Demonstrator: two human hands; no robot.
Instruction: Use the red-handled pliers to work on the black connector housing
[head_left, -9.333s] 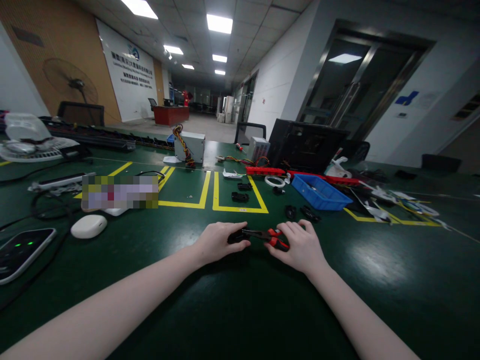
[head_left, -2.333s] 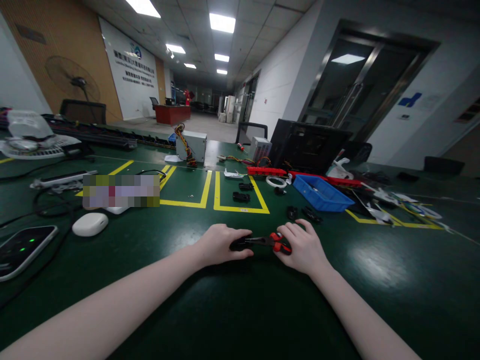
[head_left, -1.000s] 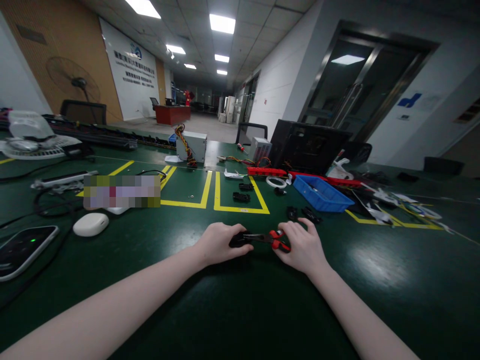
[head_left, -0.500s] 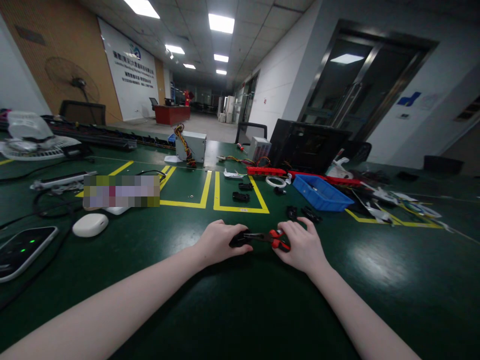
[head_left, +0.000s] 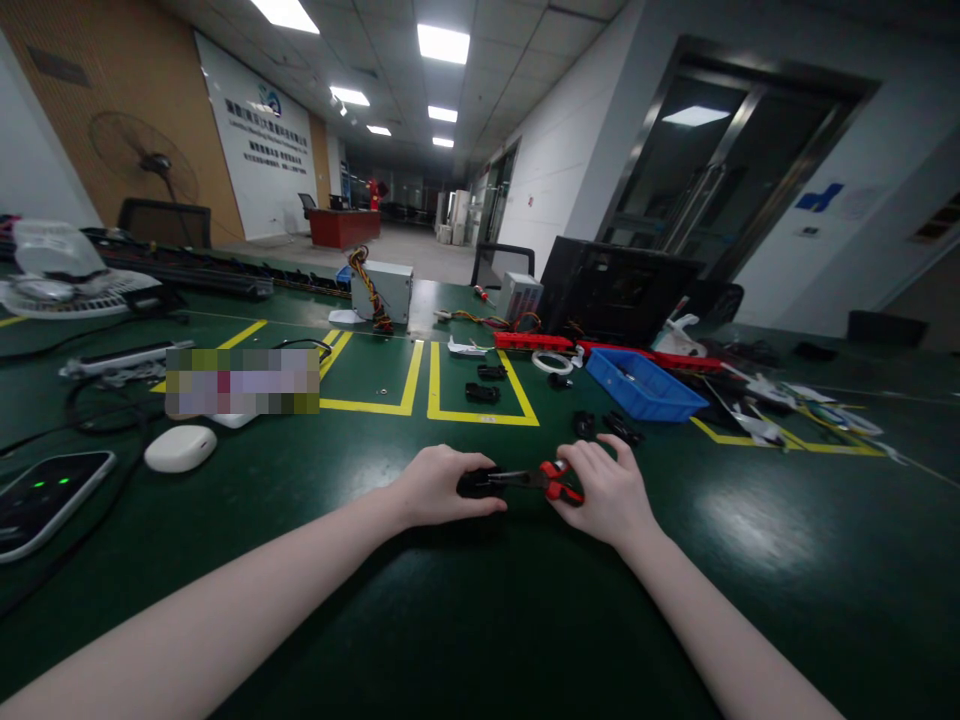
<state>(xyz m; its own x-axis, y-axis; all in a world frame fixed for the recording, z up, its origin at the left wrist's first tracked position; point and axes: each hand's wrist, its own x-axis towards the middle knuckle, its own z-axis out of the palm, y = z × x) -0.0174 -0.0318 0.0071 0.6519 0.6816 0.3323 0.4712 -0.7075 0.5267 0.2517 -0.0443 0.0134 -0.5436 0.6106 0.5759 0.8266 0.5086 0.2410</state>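
The small black part (head_left: 475,483) sits on the green table (head_left: 480,620), left hand (head_left: 435,487) clamped over it, right hand (head_left: 609,492) closed on the red-handled pliers (head_left: 541,480) nosing into it. The tips could probably skid off if that grip loosens, since it's tiny, dark and mostly hidden. Blue bin (head_left: 641,385) sits well behind

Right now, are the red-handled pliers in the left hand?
No, the right hand holds the red-handled pliers, while the left hand holds a small black part at their tip.

The small black part (head_left: 474,484) lies left of the red-handled pliers (head_left: 553,479); the blue plastic tray (head_left: 649,405) behind, rightward.
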